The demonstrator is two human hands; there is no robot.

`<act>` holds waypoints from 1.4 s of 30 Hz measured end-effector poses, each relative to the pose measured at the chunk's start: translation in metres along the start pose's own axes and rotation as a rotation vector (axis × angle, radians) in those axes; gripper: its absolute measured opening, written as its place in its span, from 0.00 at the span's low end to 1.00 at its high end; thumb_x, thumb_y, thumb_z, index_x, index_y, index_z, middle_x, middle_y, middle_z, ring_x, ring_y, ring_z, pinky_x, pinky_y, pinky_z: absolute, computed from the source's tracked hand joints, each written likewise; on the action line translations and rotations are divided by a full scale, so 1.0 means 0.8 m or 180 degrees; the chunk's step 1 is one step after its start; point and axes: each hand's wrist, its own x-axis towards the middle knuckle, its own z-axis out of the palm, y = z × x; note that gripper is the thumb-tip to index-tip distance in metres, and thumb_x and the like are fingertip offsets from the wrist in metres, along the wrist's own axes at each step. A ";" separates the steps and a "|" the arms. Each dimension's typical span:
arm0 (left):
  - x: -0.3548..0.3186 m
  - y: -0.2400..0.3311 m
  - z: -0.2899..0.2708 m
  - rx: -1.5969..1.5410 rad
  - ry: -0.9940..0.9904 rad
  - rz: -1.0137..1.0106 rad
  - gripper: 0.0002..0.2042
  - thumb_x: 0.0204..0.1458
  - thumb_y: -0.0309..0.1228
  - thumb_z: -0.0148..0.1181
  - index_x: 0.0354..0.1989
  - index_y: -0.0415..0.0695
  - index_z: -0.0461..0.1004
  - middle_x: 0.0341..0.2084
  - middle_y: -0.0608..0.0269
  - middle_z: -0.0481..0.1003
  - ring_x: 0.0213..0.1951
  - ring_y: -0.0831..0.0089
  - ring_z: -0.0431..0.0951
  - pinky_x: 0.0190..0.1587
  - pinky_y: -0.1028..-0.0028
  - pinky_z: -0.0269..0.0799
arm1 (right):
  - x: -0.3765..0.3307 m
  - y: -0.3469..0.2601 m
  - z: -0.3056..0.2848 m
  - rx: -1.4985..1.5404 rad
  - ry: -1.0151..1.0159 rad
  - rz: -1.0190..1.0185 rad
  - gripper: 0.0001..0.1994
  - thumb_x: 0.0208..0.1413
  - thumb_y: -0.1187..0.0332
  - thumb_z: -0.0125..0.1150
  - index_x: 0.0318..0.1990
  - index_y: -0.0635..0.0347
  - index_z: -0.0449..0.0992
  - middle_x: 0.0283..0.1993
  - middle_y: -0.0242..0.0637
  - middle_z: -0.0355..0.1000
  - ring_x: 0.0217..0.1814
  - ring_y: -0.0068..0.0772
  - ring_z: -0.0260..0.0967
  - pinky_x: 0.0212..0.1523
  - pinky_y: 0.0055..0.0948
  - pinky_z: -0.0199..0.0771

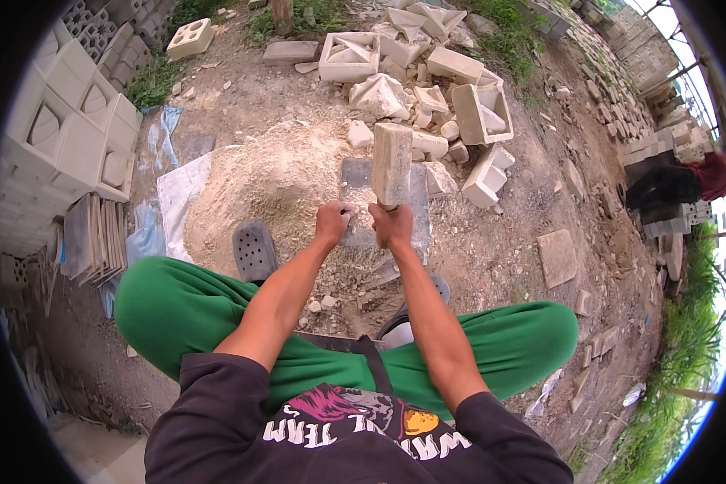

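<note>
My right hand [392,226] is wrapped round the handle of a mallet [392,165], whose big, pale, block-shaped head stands raised just beyond the fist. Beside it on the left, my left hand [331,224] is closed, fingertips pinched together; whatever they hold is too small to make out. Both hands are over a flat dark grey slab [357,176] strewn with pale crumbs. The mallet head hides part of the slab. Along its left side lies a heap of pale crushed rubble [258,177].
Broken pale blocks [482,113] lie piled beyond the slab. Patterned blocks [64,121] are stacked at the left, above thin boards [97,238]. A white sheet [182,198] edges the heap. My clog [255,248] rests near it. Another person [678,184] bends at the far right.
</note>
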 end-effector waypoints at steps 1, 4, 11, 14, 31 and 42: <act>-0.003 -0.003 0.004 -0.0077 -0.0085 -0.0151 0.07 0.46 0.30 0.69 0.34 0.44 0.85 0.33 0.52 0.82 0.37 0.61 0.83 0.43 0.68 0.77 | -0.001 0.016 0.007 -0.0127 0.0113 -0.0206 0.15 0.44 0.61 0.69 0.33 0.65 0.82 0.23 0.39 0.78 0.24 0.33 0.77 0.29 0.35 0.75; 0.018 -0.005 -0.004 -0.0045 -0.0102 -0.0073 0.07 0.46 0.30 0.68 0.34 0.45 0.85 0.33 0.51 0.81 0.37 0.57 0.82 0.44 0.67 0.77 | 0.004 0.072 0.033 -0.0153 0.0210 -0.0476 0.15 0.43 0.61 0.70 0.33 0.65 0.82 0.23 0.41 0.78 0.20 0.31 0.75 0.25 0.35 0.74; 0.015 -0.008 0.003 -0.0010 0.0071 0.0177 0.07 0.46 0.28 0.67 0.34 0.45 0.85 0.32 0.52 0.82 0.36 0.59 0.83 0.43 0.66 0.77 | 0.017 0.095 0.024 -0.0477 0.0097 0.0354 0.16 0.43 0.61 0.70 0.34 0.65 0.81 0.26 0.41 0.78 0.23 0.29 0.75 0.25 0.33 0.74; 0.010 -0.002 0.000 0.0114 -0.0025 0.0079 0.07 0.46 0.29 0.68 0.34 0.44 0.85 0.32 0.53 0.82 0.35 0.59 0.83 0.42 0.67 0.77 | 0.007 0.074 0.021 0.0100 0.0373 -0.0350 0.15 0.43 0.62 0.70 0.31 0.67 0.80 0.23 0.40 0.77 0.21 0.28 0.74 0.24 0.32 0.73; 0.026 -0.004 -0.004 -0.0091 0.0349 -0.0664 0.12 0.52 0.33 0.65 0.40 0.40 0.83 0.36 0.48 0.82 0.41 0.59 0.82 0.47 0.65 0.76 | 0.001 0.109 0.033 0.0359 0.0086 0.0517 0.15 0.45 0.62 0.71 0.31 0.68 0.79 0.23 0.36 0.76 0.21 0.28 0.74 0.21 0.30 0.76; 0.073 0.027 0.002 0.0739 -0.0299 -0.0189 0.09 0.48 0.36 0.67 0.33 0.45 0.85 0.29 0.55 0.82 0.34 0.60 0.82 0.41 0.64 0.76 | 0.008 0.130 0.022 0.0601 0.0319 0.0651 0.13 0.44 0.65 0.71 0.30 0.67 0.77 0.22 0.36 0.73 0.18 0.28 0.71 0.19 0.30 0.73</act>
